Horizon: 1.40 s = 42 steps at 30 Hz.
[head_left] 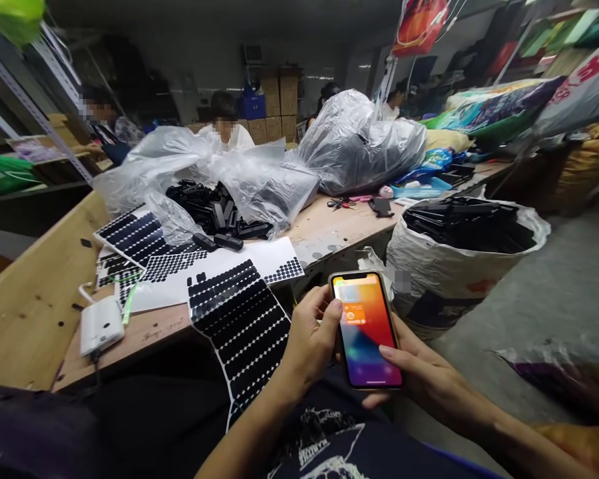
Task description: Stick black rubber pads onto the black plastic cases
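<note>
A smartphone (367, 339) with a lit orange, red and blue screen is held upright over my lap. My left hand (312, 329) grips its left edge, the thumb at the upper left of the screen. From the lower right, my right hand (414, 359) wraps the phone, its thumb lying over the screen and its other fingers mostly hidden behind. Left of the phone, a sheet of black stickers (244, 326) drapes over the table edge. Behind it lies a pile of black plastic pieces (214, 209) in an opened clear bag (264, 186).
A white sack (424, 293) full of black parts stands at the right. On the wooden table (324, 223) lie pliers (340, 203), a full plastic bag (364, 146) and, at left, a white power bank (101, 326) with a cable. Several people sit beyond.
</note>
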Available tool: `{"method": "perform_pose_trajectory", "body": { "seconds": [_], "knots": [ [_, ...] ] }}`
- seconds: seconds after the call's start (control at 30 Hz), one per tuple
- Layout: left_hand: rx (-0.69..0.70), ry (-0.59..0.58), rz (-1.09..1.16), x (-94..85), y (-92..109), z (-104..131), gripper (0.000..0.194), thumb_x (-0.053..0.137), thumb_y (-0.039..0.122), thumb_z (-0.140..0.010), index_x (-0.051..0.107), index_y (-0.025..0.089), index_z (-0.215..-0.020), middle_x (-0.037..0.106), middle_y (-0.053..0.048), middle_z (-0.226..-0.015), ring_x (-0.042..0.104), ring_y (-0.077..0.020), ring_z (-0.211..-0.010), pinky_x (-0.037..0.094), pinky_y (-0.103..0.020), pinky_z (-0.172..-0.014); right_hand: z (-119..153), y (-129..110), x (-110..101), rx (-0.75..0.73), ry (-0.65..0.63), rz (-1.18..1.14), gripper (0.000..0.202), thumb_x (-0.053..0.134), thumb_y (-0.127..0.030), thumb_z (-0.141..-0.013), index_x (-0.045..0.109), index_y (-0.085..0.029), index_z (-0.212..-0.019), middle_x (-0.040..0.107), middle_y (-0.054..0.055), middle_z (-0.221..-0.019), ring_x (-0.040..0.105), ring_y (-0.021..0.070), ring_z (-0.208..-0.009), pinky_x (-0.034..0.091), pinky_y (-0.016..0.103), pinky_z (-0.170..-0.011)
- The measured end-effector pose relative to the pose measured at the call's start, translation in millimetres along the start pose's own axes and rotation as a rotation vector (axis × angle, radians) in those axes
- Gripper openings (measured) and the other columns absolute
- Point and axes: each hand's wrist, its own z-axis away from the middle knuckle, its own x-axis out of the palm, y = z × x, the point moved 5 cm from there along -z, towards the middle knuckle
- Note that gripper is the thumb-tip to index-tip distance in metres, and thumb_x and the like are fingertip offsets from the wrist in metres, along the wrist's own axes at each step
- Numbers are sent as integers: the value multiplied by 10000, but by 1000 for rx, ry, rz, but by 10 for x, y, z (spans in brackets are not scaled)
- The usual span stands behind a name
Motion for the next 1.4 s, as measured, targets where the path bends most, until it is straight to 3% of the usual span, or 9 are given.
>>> {"method": "perform_pose_trajectory", "body": {
  "seconds": [0.17, 0.4, 0.53, 0.7, 0.83, 1.0, 1.2, 1.3, 1.4],
  "knots": [
    [44, -27, -68, 24, 12, -10, 351, 492, 452, -1019, 692, 176, -1107, 689, -81, -1055, 630, -229, -968, 507, -315, -853, 5, 18, -53, -9, 24, -51, 908, 664, -374, -950, 94, -444, -1654, 542, 118, -1475, 677, 277, -1019, 680, 464, -683],
    [46, -27, -103, 37, -34, 13, 401, 514, 402, -991, 690, 142, -1241, 715, -97, -1062, 645, -251, -963, 518, -361, -913, -6, 35, -103, -31, -2, -86, 924, 685, -271, -857, 215, -415, -1640, 606, 102, -1402, 685, 285, -1007, 676, 488, -689],
    [-10, -68, -108, 61, -58, 63, 497, 501, 397, -998, 616, 159, -1419, 740, -83, -1036, 659, -249, -900, 535, -355, -850, 6, 10, -98, -74, -46, 0, 1069, 755, -203, -834, 109, -456, -1647, 551, 96, -1496, 669, 283, -1109, 670, 480, -779],
    [-22, -51, -125, 51, -40, 79, 506, 526, 420, -978, 645, 161, -1396, 757, -71, -919, 676, -283, -963, 549, -361, -860, 7, 4, -62, -84, -95, 123, 1225, 825, -277, -844, -90, -446, -1642, 511, 131, -1537, 658, 298, -1182, 645, 482, -866],
    [-29, -49, -111, 41, -44, 73, 492, 526, 417, -976, 661, 161, -1374, 762, -72, -915, 687, -283, -958, 556, -357, -847, 12, 14, -60, -73, -101, 137, 1238, 822, -292, -856, -131, -456, -1630, 480, 129, -1563, 649, 295, -1202, 637, 500, -888],
    [-41, -58, -102, 38, -58, 74, 499, 528, 415, -974, 650, 161, -1387, 765, -71, -939, 693, -276, -941, 558, -357, -841, 6, 9, -51, -50, -64, 109, 1134, 788, -282, -886, -37, -461, -1644, 568, 106, -1486, 672, 279, -1147, 648, 491, -861],
    [-33, -69, -110, 50, -63, 72, 491, 521, 432, -978, 668, 156, -1357, 746, -66, -874, 675, -259, -864, 558, -342, -791, 21, -41, -38, 34, 92, -13, 752, 649, -370, -973, 265, -468, -1612, 548, 68, -1526, 683, 279, -1101, 674, 451, -740],
    [-46, -81, -117, 55, -66, 71, 510, 506, 430, -979, 647, 166, -1391, 736, -56, -882, 636, -223, -737, 544, -333, -735, 25, -43, -49, 33, 99, -18, 674, 656, -375, -960, 375, -437, -1569, 569, 65, -1501, 686, 276, -1063, 678, 450, -716],
    [-37, -84, -106, 56, -64, 74, 529, 487, 391, -981, 604, 175, -1448, 745, -61, -977, 637, -218, -755, 538, -331, -743, 14, -15, -82, 24, 96, -15, 660, 665, -370, -946, 403, -423, -1550, 595, 71, -1467, 686, 284, -1046, 677, 447, -695]
  ]
}}
